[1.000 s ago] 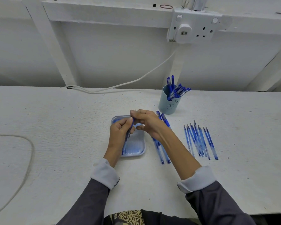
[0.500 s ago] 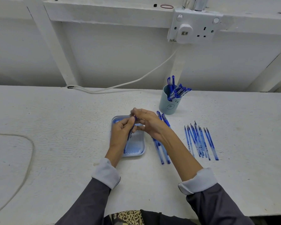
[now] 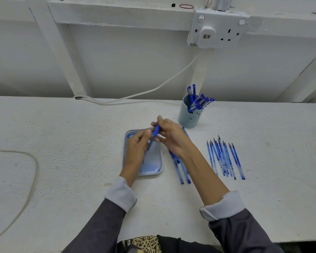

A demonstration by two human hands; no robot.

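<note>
My left hand (image 3: 136, 148) grips the lower barrel of a blue pen (image 3: 153, 138) above a small pale blue tray (image 3: 154, 166). My right hand (image 3: 171, 137) pinches the pen's blue upper end between thumb and fingers. The pen stands tilted, its top leaning right. Under my right wrist lie two or three capped blue pens (image 3: 182, 170) on the white table (image 3: 62, 152). A row of several uncapped blue pens (image 3: 224, 159) lies to the right.
A light blue cup (image 3: 190, 115) holding several blue pens stands behind my right hand. A white cable (image 3: 135, 95) runs along the table's back edge up to a wall socket (image 3: 217, 30). Another cable (image 3: 31, 179) curves over the table's left side.
The blue upper end of the pen has come into plain view between my hands, and my right fingers have spread out more. Both hands stay over the tray.
</note>
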